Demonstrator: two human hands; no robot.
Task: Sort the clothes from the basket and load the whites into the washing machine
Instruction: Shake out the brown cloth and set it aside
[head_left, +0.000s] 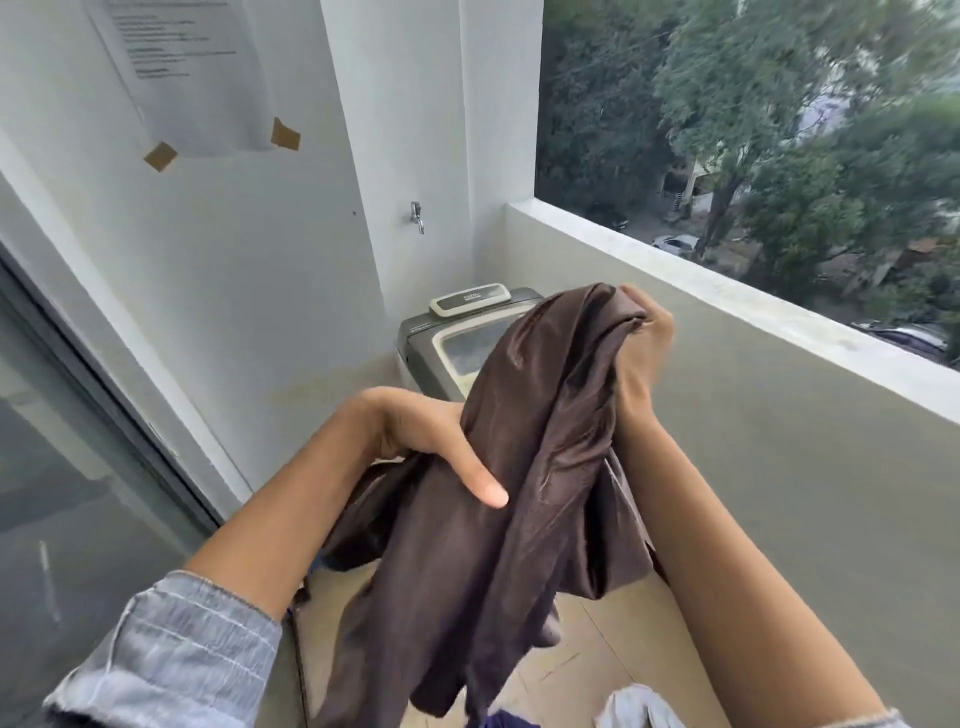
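Note:
A dark brown satin garment (498, 519) hangs in front of me, held up by both hands. My right hand (641, 353) grips its top edge, raised high. Lower down, my left hand (421, 436) holds a fold of the same garment, thumb lying across the cloth. Behind the garment a top-loading washing machine (457, 338) stands in the balcony corner with its lid closed; the cloth hides its right half. A pale grey-white piece of clothing (636, 706) and a dark blue one (501, 719) show at the bottom edge. The basket is hidden.
A low parapet wall (727, 312) runs along the right, with trees and a street beyond. A glass sliding door (78, 467) is on the left. A tap (417, 217) sticks out of the white wall above the machine. The floor is beige tile (613, 639).

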